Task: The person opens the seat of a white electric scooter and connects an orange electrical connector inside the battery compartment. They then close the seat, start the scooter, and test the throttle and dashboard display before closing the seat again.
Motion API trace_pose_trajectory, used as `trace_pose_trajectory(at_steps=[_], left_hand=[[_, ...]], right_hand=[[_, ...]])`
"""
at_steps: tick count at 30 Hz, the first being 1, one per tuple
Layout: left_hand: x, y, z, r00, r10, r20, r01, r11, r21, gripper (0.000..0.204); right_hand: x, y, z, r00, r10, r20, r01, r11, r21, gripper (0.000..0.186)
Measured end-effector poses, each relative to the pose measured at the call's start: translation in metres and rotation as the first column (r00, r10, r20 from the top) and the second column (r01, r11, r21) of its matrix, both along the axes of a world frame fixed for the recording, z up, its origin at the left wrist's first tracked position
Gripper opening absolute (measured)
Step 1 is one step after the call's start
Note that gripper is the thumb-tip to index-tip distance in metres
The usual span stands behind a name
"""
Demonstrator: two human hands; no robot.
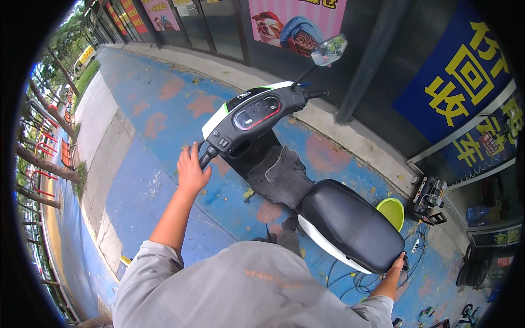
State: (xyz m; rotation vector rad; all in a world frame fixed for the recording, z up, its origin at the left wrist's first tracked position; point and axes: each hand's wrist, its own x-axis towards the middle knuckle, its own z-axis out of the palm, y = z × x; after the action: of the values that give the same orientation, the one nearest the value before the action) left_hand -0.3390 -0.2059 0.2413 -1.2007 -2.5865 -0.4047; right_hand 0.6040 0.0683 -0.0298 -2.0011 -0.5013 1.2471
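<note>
A white and black electric scooter (350, 224) with green trim stands in front of me, its front toward the upper left. My left hand (192, 170) is at the left handlebar grip (206, 158), fingers stretched toward the brake lever and thumb apart beside the grip's end. Behind the black seat (350, 213), my right hand (397, 263) is closed around the rear grab handle (406, 263); some of its fingers are hidden. The dashboard (257, 113) is lit. A mirror (330, 50) rises on the right side, and the dark footboard (279, 172) looks dusty.
Beyond the seat are a yellow-green basin (391, 213) and a black machine (429, 194). Black cables (355, 284) lie looped on the blue pavement near the rear. A shopfront with a dark pillar (363, 71) runs along the right. Paving slabs (104, 158) and trees are on the left.
</note>
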Motion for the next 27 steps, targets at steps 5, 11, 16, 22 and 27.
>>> trace_pose_trajectory(at_steps=[5,11,16,22,27], left_hand=[[0.056,-0.011,-0.006,0.962,-0.272,-0.034,0.273,0.939,0.21,0.065],[0.168,0.006,-0.057,0.604,-0.717,0.348,0.694,0.688,0.213,0.037],[0.222,-0.043,-0.179,0.482,-0.511,0.712,0.781,0.619,-0.084,0.009],[0.193,-0.102,-0.325,0.627,-0.191,0.755,0.755,0.388,-0.528,0.035],[0.321,-0.048,-0.337,0.571,-0.203,0.796,0.821,0.153,-0.55,0.049]], right_hand=[[0.017,-0.025,-0.035,0.92,0.143,0.365,-0.12,0.989,-0.085,0.095],[-0.004,-0.099,-0.016,0.804,0.156,0.574,-0.201,0.979,0.015,0.061],[-0.065,-0.22,-0.021,0.925,0.029,0.378,-0.109,0.976,0.19,0.021],[-0.101,-0.463,-0.053,0.858,0.317,0.405,-0.18,0.923,-0.341,0.016],[0.021,-0.62,-0.092,0.871,0.371,0.322,-0.144,0.82,-0.554,0.023]])
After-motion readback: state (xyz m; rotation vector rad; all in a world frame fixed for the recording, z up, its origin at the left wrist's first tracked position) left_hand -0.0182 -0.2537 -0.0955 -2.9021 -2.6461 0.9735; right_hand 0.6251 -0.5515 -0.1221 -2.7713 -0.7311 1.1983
